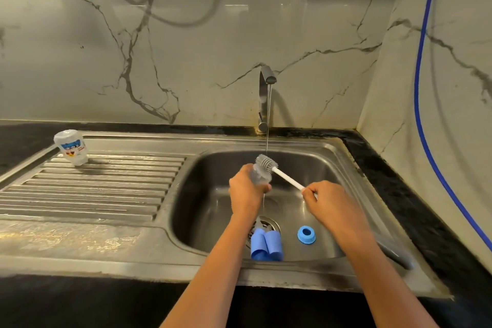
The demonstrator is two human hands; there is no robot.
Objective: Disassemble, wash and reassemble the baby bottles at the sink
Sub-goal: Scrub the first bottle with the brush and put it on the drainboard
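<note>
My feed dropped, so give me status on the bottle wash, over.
Left hand grips clear bottle; right hand pinches brush handle. Brush head at bottle's upper end, under tap stream. Blue caps, blue ring in basin, nothing blocking.

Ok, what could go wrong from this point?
1. The bottle in the left hand could slip as the brush pushes on it.
2. The blue caps lie at the drain and may block it while the tap runs.
3. The other bottle leans on the drainboard and could topple.
</note>
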